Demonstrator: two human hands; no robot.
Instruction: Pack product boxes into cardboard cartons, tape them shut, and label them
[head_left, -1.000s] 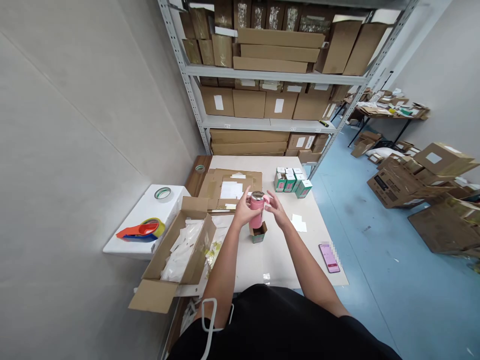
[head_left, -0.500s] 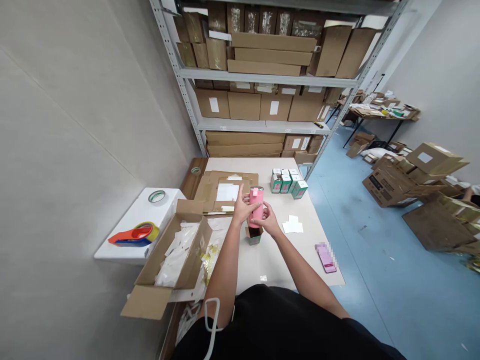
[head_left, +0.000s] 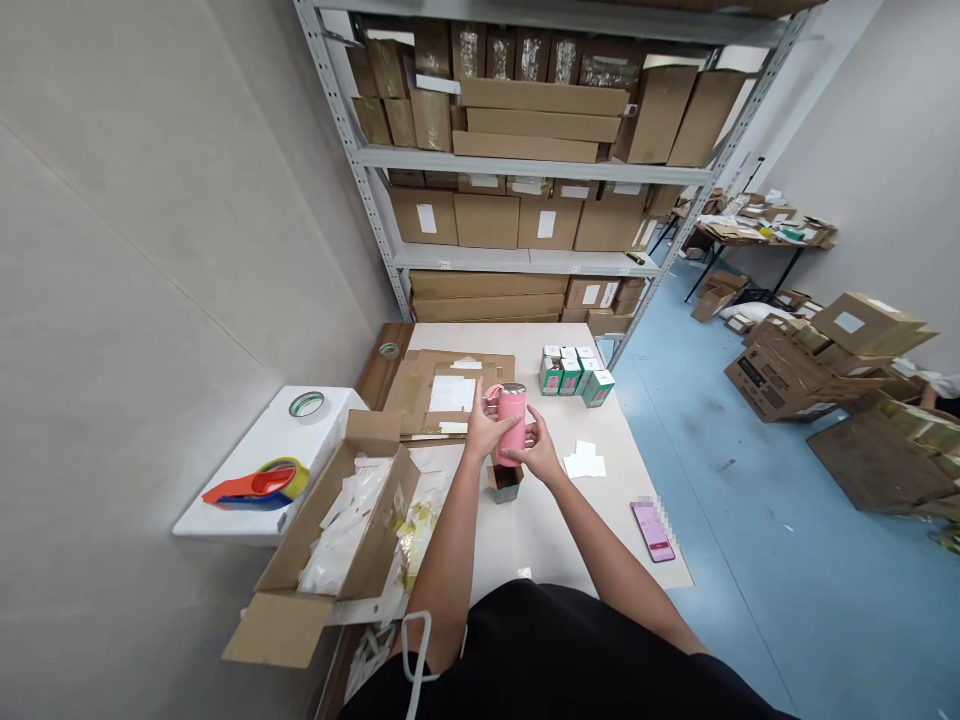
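Note:
A pink bottle (head_left: 512, 420) with a metallic top and a pink strap stands upright between my hands, just above the table. From its left side my left hand (head_left: 484, 428) grips it, index finger pointing up. My right hand (head_left: 537, 446) closes round its lower right side. Just below the bottle is a small open green box (head_left: 505, 484), dark inside. Several green and white boxes (head_left: 571, 372) stand together at the far right of the table. White paper slips (head_left: 584, 462) lie to the right of my hands.
Flattened cardboard (head_left: 409, 390) lies at the back left. An open carton (head_left: 386, 530) with white plastic bags stands left of my arm, beside a tape dispenser (head_left: 259, 484). A phone (head_left: 651, 530) rests near the right edge. Shelves with cartons (head_left: 487, 220) rise behind the table.
The pink bottle has turned in my hands: its strap, which faced me, now sticks out to the left. The whole view has shifted slightly. Both hands still hold the bottle above the box.

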